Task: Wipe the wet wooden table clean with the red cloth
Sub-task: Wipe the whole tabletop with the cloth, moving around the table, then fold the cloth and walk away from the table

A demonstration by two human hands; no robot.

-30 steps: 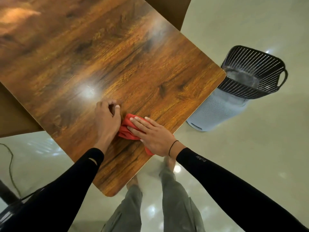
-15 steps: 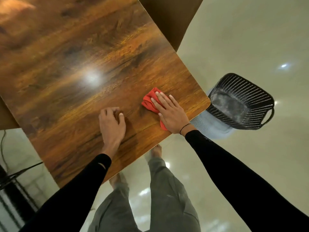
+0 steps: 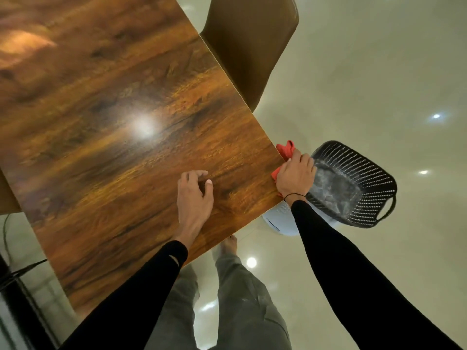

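Cloth: the crumpled red cloth (image 3: pixel 286 150) is bunched at the right-hand edge of the table, just past the rim, one tip poking up above the hand and another bit showing red below the fingers against the table edge
Right hand: the right hand (image 3: pixel 294 176) is off the edge of the tabletop, fingers curled round the cloth and gripping it; a thin dark band circles the wrist, and a black sleeve covers the arm
Table: the glossy dark-brown wood-grain table (image 3: pixel 106 127) fills the left and middle of the view, with a bright round light reflection near its centre and a pale sheen across the far left; whether the surface is wet I cannot tell
Left hand: the left hand (image 3: pixel 193 195) rests on the tabletop near the close edge, well apart from the cloth, fingers loosely bent with the tips on the wood and holding nothing; its arm is in a black sleeve too
Basket: a black perforated plastic basket (image 3: pixel 353 183) with a side handle stands just beyond the right hand, on top of a pale blue-white rounded container (image 3: pixel 280 223)
Chair: a brown chair back (image 3: pixel 250 44) stands at the far side of the table
Floor: shiny cream floor (image 3: pixel 379 84) with spots of reflected light; the person's grey trousers (image 3: pixel 242 299) and a bare foot (image 3: pixel 228 245) show below the table edge
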